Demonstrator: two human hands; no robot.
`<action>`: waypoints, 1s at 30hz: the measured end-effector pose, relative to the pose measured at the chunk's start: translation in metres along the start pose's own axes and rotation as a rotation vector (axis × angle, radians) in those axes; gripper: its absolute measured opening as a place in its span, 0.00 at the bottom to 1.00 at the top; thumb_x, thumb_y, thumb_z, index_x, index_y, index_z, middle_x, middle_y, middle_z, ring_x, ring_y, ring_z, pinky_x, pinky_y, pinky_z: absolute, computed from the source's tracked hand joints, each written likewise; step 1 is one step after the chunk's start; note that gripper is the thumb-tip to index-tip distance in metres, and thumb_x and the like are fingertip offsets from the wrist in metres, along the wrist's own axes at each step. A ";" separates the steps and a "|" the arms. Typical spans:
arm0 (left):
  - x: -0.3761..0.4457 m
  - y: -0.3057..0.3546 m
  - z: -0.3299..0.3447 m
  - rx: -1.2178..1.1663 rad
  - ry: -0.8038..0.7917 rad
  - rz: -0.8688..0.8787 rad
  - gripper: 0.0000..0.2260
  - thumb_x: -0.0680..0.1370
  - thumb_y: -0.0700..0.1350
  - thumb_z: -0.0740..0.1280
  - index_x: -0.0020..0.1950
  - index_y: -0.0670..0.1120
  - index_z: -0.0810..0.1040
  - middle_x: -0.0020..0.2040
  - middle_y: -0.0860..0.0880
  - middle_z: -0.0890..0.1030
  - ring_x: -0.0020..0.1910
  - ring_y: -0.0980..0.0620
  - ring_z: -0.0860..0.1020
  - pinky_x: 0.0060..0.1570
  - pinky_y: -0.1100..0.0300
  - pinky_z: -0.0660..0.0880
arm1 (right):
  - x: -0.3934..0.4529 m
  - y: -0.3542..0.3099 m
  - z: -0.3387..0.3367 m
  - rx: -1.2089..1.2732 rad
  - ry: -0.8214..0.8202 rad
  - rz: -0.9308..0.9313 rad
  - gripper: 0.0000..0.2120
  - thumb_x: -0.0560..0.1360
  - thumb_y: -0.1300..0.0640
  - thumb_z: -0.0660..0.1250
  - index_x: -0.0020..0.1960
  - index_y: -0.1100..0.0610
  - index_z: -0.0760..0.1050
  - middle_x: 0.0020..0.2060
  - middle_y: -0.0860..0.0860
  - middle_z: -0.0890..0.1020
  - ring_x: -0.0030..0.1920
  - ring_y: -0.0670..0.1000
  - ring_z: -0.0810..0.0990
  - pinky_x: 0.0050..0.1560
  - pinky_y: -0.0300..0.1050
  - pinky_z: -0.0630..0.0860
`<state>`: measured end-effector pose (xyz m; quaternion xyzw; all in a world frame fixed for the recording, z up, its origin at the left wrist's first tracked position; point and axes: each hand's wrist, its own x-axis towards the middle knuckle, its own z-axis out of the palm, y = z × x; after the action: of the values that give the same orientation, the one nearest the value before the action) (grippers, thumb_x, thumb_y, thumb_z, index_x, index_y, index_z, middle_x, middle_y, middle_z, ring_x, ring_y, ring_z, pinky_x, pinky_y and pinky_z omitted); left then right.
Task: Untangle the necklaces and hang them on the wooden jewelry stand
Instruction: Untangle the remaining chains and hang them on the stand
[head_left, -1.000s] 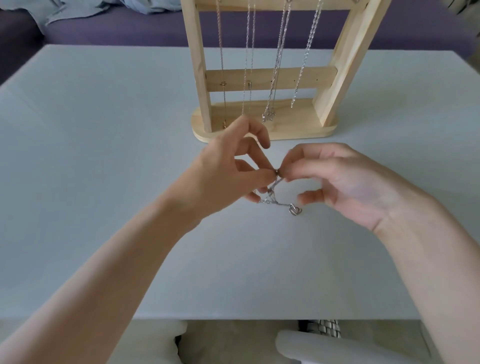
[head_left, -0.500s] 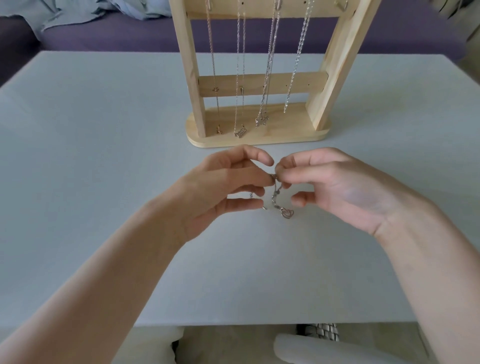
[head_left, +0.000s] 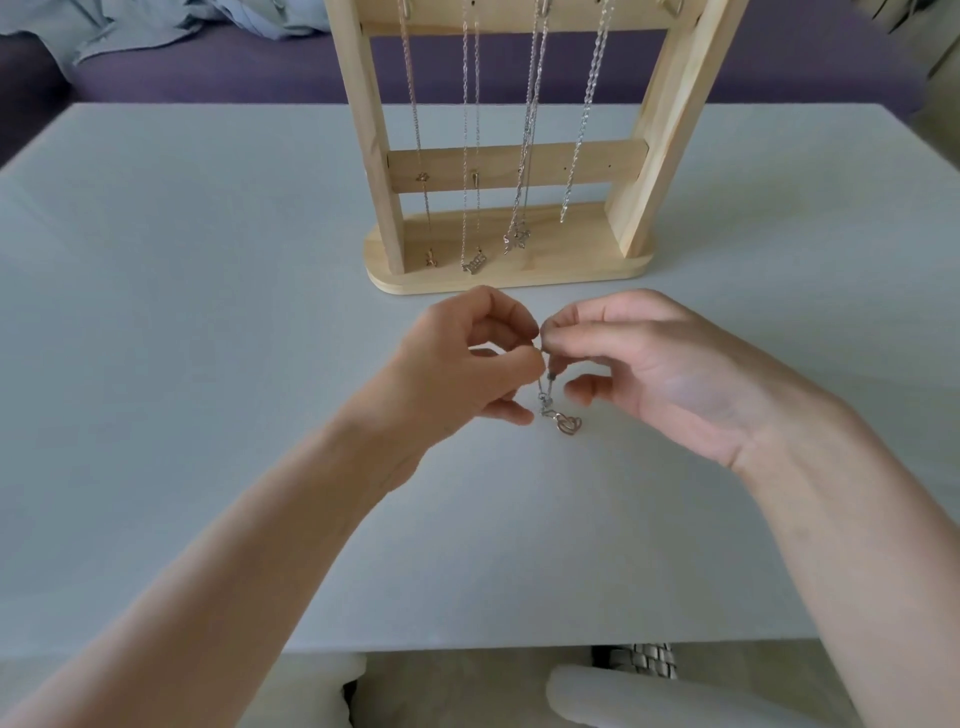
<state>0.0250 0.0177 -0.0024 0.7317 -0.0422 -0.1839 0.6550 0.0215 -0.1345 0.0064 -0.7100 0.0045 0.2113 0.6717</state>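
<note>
Nearest the camera, below the near edge of the worktop, a pale rounded shape and a woven grey object are seen over a beige floor. The worktop is a pale grey, matte surface; bare stretches of it are seen to the left and right of the fingers and between them and the near edge.

Above its middle, the left hand and the right hand are held close together, fingertips almost meeting. A thin necklace is pinched at its top between thumb and forefinger of both hands; it hangs just below the fingers, its looped pendant lying at or just above the worktop. The remaining fingers of both hands are curled loosely.

Just beyond the fingers, the wooden jewelry stand is set upright on its oval base, with four chains hung from its top bar, their pendants near the base. Behind the far edge of the worktop, a purple sofa with rumpled light blue cloth is seen.
</note>
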 end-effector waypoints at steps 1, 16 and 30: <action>0.000 0.000 0.000 0.012 0.026 0.001 0.07 0.73 0.31 0.64 0.41 0.43 0.76 0.29 0.54 0.74 0.27 0.58 0.72 0.32 0.66 0.77 | 0.000 0.001 0.001 0.005 0.014 0.007 0.08 0.75 0.65 0.63 0.38 0.60 0.75 0.33 0.49 0.76 0.37 0.46 0.73 0.33 0.38 0.68; -0.003 0.005 -0.010 -0.282 0.038 -0.173 0.08 0.76 0.38 0.67 0.37 0.44 0.79 0.35 0.48 0.80 0.33 0.56 0.80 0.31 0.66 0.76 | 0.000 -0.004 -0.002 -0.204 0.266 -0.230 0.03 0.68 0.58 0.73 0.36 0.54 0.81 0.27 0.44 0.77 0.30 0.44 0.71 0.36 0.37 0.69; -0.005 0.008 -0.007 0.106 0.065 -0.099 0.05 0.72 0.39 0.71 0.35 0.43 0.81 0.36 0.46 0.84 0.39 0.55 0.83 0.36 0.66 0.79 | 0.002 -0.001 0.005 -0.513 0.219 -0.166 0.07 0.64 0.59 0.73 0.29 0.52 0.77 0.25 0.43 0.77 0.28 0.41 0.72 0.33 0.34 0.69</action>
<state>0.0242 0.0248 0.0070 0.7722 0.0056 -0.1897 0.6063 0.0221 -0.1291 0.0072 -0.8733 -0.0349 0.0720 0.4806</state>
